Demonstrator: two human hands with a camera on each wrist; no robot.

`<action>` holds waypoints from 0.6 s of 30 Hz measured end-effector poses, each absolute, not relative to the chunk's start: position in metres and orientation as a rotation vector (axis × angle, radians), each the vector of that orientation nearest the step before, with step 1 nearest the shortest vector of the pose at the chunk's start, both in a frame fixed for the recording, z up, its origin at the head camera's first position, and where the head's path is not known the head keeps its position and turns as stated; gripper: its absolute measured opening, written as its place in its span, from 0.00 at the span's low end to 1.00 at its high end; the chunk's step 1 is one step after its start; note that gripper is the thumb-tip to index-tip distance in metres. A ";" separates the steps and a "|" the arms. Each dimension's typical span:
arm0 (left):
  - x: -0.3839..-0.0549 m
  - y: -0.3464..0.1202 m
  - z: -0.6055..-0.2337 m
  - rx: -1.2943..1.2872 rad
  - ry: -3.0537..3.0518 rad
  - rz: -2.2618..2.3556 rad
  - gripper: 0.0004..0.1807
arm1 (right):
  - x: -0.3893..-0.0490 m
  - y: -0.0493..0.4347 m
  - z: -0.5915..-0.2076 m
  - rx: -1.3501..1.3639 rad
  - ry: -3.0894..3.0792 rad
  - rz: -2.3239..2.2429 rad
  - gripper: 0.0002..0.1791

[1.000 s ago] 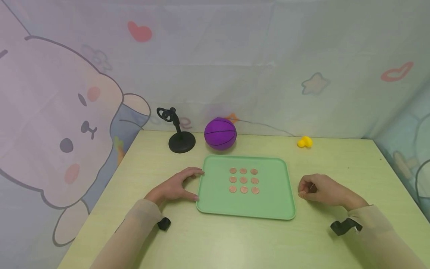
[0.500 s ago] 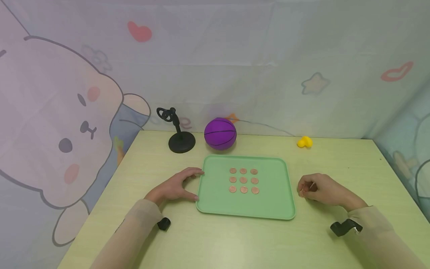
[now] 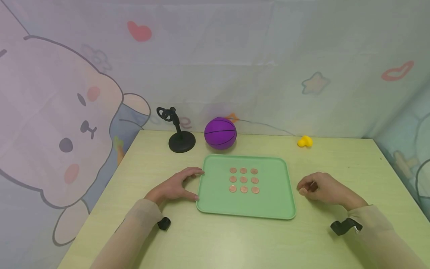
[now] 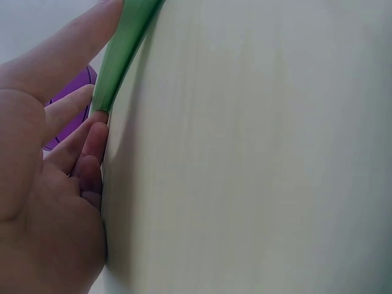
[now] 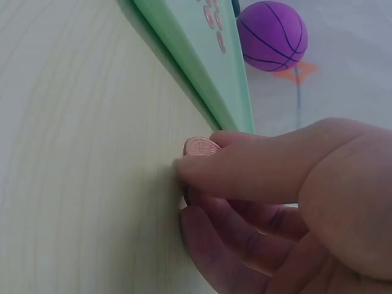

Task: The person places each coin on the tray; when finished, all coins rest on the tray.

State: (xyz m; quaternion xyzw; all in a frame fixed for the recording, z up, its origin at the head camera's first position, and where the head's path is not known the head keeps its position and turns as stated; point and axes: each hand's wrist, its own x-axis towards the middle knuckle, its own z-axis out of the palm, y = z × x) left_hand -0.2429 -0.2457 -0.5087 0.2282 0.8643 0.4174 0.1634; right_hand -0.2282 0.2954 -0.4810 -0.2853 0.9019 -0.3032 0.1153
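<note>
Between the thumb and fingertips of my right hand a copper-coloured coin is pinched, just right of the green tray. In the right wrist view the stamped face of this coin pokes out above the thumb. Whether more coins sit inside the curled fingers is hidden. On the tray, several like coins lie flat in three even rows of three. My left hand rests at the tray's left side, thumb and fingers spread apart and touching its rim.
Behind the tray are a purple ball with black lines and a black stand on a round base. A small yellow object lies at the back right. A printed cloth hangs along the table's far edge.
The coin in my right fingers has turned, so more of its face shows in the head view. That hand has risen very slightly. My left hand, the tray and its coins stay put.
</note>
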 end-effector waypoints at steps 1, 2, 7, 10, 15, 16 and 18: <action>-0.243 -0.246 -0.509 0.651 2.465 1.191 0.49 | -0.228 0.295 -0.481 -0.837 2.639 -0.889 0.04; -0.243 -0.246 -0.509 0.653 2.467 1.187 0.49 | -0.228 0.296 -0.481 -0.838 2.636 -0.889 0.05; -0.243 -0.246 -0.508 0.663 2.476 1.169 0.49 | -0.225 0.295 -0.480 -0.851 2.638 -0.898 0.08; -0.244 -0.245 -0.508 0.672 2.482 1.163 0.49 | -0.225 0.295 -0.479 -0.866 2.675 -0.888 0.09; -0.244 -0.245 -0.508 0.683 2.485 1.161 0.49 | -0.227 0.290 -0.478 -0.896 2.734 -0.876 0.10; -0.244 -0.245 -0.508 0.682 2.484 1.160 0.49 | -0.228 0.289 -0.477 -0.901 2.740 -0.880 0.10; -0.244 -0.245 -0.508 0.681 2.480 1.162 0.48 | -0.229 0.284 -0.475 -0.922 2.741 -0.897 0.10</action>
